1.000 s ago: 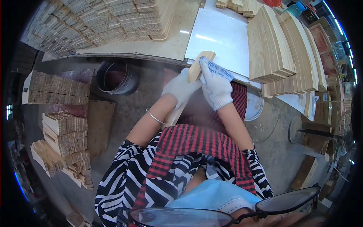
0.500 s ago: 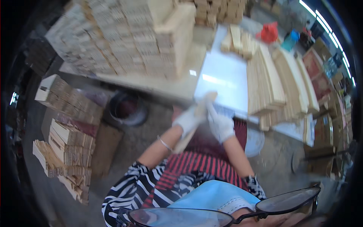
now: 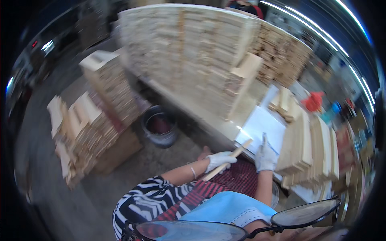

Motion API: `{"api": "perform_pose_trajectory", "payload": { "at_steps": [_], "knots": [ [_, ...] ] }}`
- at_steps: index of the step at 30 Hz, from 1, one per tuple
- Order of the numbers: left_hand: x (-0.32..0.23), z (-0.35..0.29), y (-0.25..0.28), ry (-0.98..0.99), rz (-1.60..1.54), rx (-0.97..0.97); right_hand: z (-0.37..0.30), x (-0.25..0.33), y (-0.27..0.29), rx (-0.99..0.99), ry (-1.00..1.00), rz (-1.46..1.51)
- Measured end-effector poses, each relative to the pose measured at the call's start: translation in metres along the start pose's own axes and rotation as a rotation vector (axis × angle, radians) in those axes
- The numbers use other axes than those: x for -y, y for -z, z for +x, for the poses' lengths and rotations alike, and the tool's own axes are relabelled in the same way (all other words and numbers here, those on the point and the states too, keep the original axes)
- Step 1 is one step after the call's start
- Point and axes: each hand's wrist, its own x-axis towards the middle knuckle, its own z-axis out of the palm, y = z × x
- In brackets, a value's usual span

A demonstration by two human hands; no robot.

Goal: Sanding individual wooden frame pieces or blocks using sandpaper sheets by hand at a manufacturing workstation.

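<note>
My left hand (image 3: 220, 160), in a white glove, is closed around a thin pale wooden strip (image 3: 241, 149). The strip slants across my lap, its far end reaching the edge of the white board (image 3: 257, 126). Over the board's right part is my gloved right hand (image 3: 266, 157), apart from the strip. A slim dark pen-like stick (image 3: 264, 138) rises from its fingers; blur hides its exact kind. Right beside this hand stand stacked pale wooden boards (image 3: 295, 150).
A tall stack of wood pieces (image 3: 193, 52) fills the table's far side. On the left floor are a dark bucket (image 3: 160, 134), a block of stacked wood (image 3: 114, 86) and a loose pile of wooden pieces (image 3: 86, 128). A red plastic bag (image 3: 312, 101) lies at far right.
My hands, close together at the strip before, are now apart. The right one has moved right, over the board; the left keeps the strip. My view has swung left, shifting the scene right.
</note>
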Motion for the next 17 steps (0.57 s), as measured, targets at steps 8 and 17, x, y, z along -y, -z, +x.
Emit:
{"api": "perform_pose_trajectory", "payload": {
  "at_steps": [8,17],
  "knots": [
    [0.005,-0.013,0.005,-0.024,0.108,0.063,0.055,-0.049,-0.072,0.083,0.022,0.152],
    [-0.005,-0.009,0.016,-0.023,0.357,0.044,0.069,-0.084,-0.105,0.016,0.150,0.319]
  ]
}}
